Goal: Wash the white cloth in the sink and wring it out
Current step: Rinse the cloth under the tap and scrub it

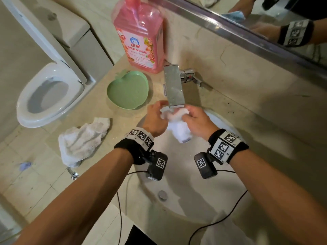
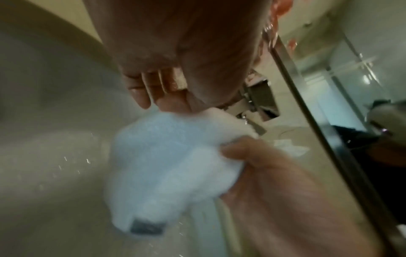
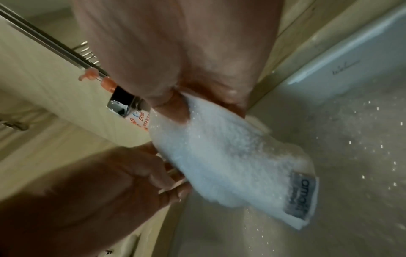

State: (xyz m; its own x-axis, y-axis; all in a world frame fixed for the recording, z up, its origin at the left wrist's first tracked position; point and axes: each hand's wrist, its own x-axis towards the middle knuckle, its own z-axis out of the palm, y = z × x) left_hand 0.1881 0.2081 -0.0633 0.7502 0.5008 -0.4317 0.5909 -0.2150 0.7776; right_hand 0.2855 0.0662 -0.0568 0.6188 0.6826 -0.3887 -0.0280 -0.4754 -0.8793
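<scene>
A wet white cloth (image 1: 178,129) with a grey label hangs bunched over the round sink (image 1: 177,206), right under the chrome tap spout (image 1: 174,87). My left hand (image 1: 156,117) grips its upper left part with curled fingers. From the other side my right hand (image 1: 196,121) pinches its upper right part. In the left wrist view the cloth (image 2: 171,161) fills the middle, with my right hand's fingers (image 2: 246,153) curled on its edge. In the right wrist view the cloth (image 3: 228,160) droops toward the basin, label downmost, my left hand (image 3: 153,175) gripping its side.
A second white cloth (image 1: 82,140) lies crumpled on the counter left of the sink. Behind it sit a green apple-shaped dish (image 1: 127,90) and a pink detergent bottle (image 1: 139,36). A toilet (image 1: 47,92) stands at far left, a mirror (image 1: 265,18) above the tap.
</scene>
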